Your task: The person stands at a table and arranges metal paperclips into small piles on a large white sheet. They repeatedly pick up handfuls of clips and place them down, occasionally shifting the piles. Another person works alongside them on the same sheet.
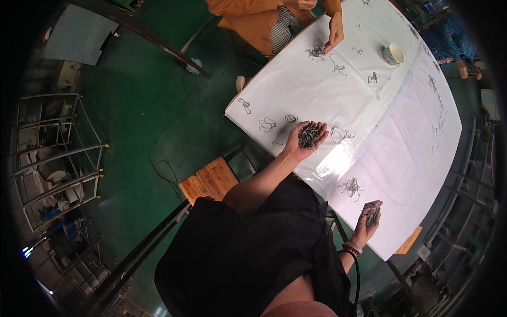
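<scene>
Dark-grey, curved wiry pieces point(308, 136) fill my cupped left hand point(299, 150). My right hand point(363, 228) cups more, at the white-sheeted counter's point(406, 158) edge.

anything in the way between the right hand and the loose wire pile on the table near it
Nothing visible: only bare white table covering shows between the right hand and the loose wire pile. The hand itself holds a dark clump.

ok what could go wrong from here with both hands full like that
The small dark metal pieces heaped in the left hand could spill over its fingers. The right hand holds more near the table's edge, so dropped ones might reach the floor. Some might also mix into the loose pile lying between the hands.
</scene>
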`<state>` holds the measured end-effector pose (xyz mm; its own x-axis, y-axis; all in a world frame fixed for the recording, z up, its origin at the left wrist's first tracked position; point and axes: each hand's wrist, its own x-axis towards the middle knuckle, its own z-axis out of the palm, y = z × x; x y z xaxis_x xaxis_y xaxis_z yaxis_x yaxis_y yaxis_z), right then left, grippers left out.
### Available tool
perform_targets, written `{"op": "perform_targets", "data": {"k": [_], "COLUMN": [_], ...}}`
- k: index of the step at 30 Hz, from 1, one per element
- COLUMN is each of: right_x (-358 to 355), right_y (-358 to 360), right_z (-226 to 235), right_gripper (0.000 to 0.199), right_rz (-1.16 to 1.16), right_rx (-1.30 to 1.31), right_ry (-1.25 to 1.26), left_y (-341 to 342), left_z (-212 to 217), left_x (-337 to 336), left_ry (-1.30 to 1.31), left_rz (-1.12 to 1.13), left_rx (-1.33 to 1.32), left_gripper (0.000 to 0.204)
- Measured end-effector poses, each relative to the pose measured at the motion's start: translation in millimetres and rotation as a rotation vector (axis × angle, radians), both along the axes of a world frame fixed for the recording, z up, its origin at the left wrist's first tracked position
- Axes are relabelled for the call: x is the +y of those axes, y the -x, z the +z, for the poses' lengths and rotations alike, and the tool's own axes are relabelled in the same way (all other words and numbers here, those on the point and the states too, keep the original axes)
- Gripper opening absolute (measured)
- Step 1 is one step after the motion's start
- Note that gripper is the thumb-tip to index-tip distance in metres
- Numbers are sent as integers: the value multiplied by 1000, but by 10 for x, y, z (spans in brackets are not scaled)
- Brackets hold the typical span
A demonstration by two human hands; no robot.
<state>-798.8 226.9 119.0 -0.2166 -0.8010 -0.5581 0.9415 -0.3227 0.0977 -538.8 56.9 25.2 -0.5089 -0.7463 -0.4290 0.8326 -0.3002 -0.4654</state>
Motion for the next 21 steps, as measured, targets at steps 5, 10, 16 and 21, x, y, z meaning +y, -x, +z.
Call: {"op": "perform_targets", "data": {"k": [5,10,16,21], "right_x": [22,-16,-68,1], "right_y": [-61,-87,-137,-65], "right_z": [10,16,28,-40], "right_gripper": [23,23,24,23], "right_rz": [-2,13,29,20], "right_rx": [-21,-12,12,-1], "right_ry": [16,1,-18,-13], "left_y": [-64,-139,-173,-175], "left_z": [93,213,209,228], "left_x": [-127,-160,-143,-121], "left_ry": [62,70,75,71], "left_rz": [18,23,35,35], "left_rx": [-2,13,24,24], "left_gripper": [13,11,11,11]}}
